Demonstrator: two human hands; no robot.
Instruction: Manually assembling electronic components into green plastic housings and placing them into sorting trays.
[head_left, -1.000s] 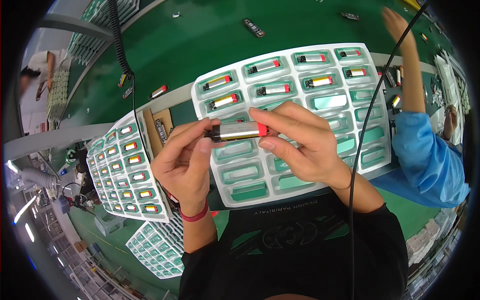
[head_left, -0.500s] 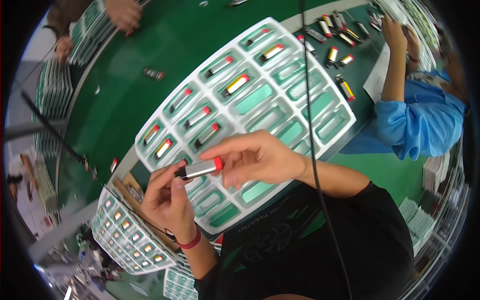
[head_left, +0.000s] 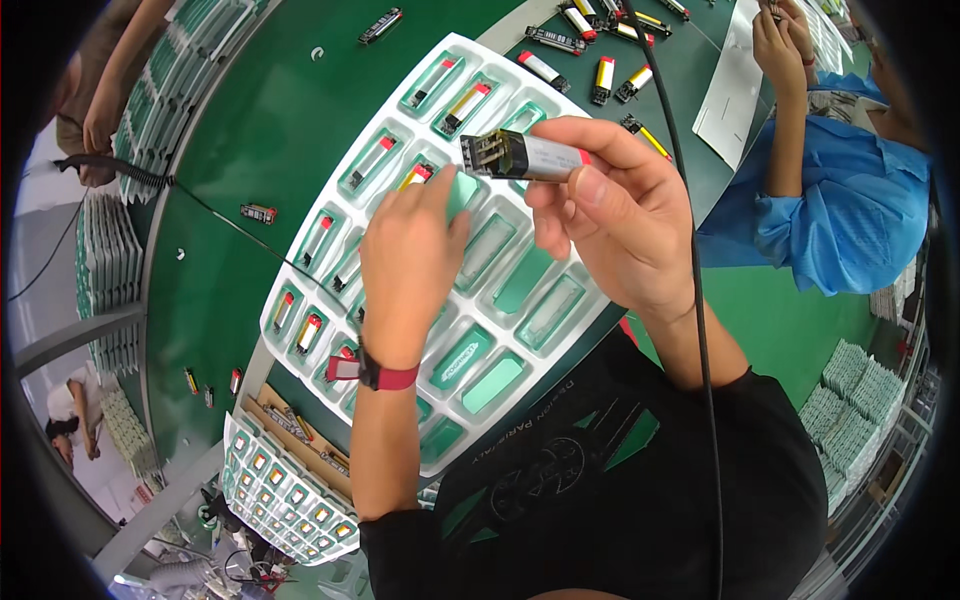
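Shiny metal module (head_left: 525,157), glossy plastic tray (head_left: 520,300)

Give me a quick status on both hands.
Right hand grips silver module above tray. Left hand empty, fingertips on a tray pocket. Nothing blocking.

The person wears a black short-sleeved T-shirt (head_left: 600,490) with a green-and-white printed graphic and pale lettering across the chest. Both forearms are bare. A dark red wristband (head_left: 385,376) with a small red tab circles the left wrist. The left hand (head_left: 408,262) and right hand (head_left: 620,215) wear no gloves.
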